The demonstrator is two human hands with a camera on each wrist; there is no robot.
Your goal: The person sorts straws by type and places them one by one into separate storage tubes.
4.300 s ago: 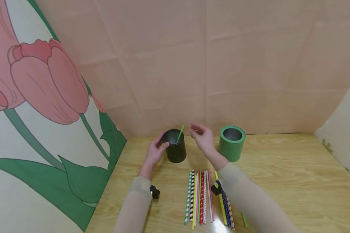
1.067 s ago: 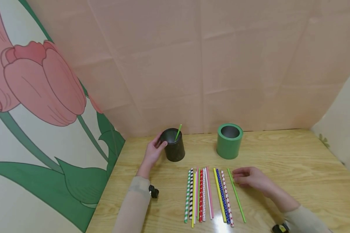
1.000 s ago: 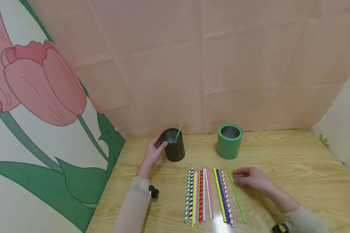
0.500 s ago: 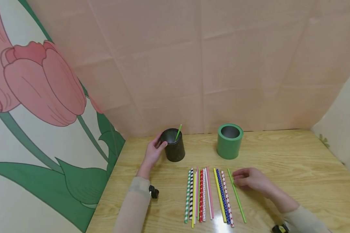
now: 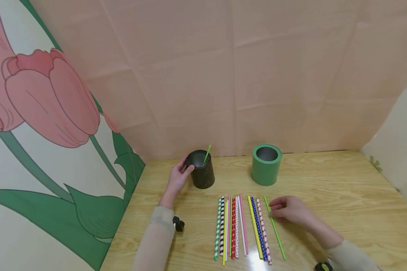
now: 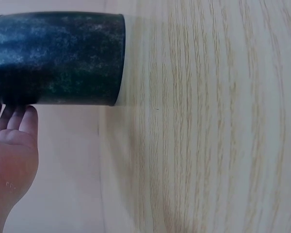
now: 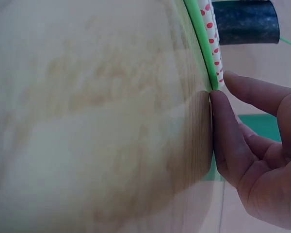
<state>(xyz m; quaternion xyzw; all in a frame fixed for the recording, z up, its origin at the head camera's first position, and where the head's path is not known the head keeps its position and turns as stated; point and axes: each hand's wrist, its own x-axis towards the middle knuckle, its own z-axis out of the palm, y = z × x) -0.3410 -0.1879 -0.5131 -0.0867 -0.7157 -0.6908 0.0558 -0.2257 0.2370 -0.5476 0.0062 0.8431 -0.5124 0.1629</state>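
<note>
At the back of the table stands a black cup [image 5: 203,177] with a green drinking straw [image 5: 207,154] leaning in it. My left hand [image 5: 177,180] grips the cup's left side near the rim; in the left wrist view its fingers [image 6: 29,121] lie against the wall. My right hand [image 5: 293,211] is low over the table, its fingertips at the upper part of a plain green straw [image 5: 276,229]. In the right wrist view the index fingertip meets that straw's end [image 7: 211,73] and the thumb [image 7: 252,90] stands apart from it.
Paper and plastic straws lie in a row, among them a green-striped one [image 5: 218,229], a yellow one [image 5: 255,227], a blue dotted one [image 5: 259,229] and a red-dotted white one [image 5: 263,231]. A green cup [image 5: 266,173] stands behind them, before the pink backdrop [image 5: 203,75].
My right hand has come from beside the black cup down to the green straw on the right, then shifted slightly left against it. My left hand stays on the black cup.
</note>
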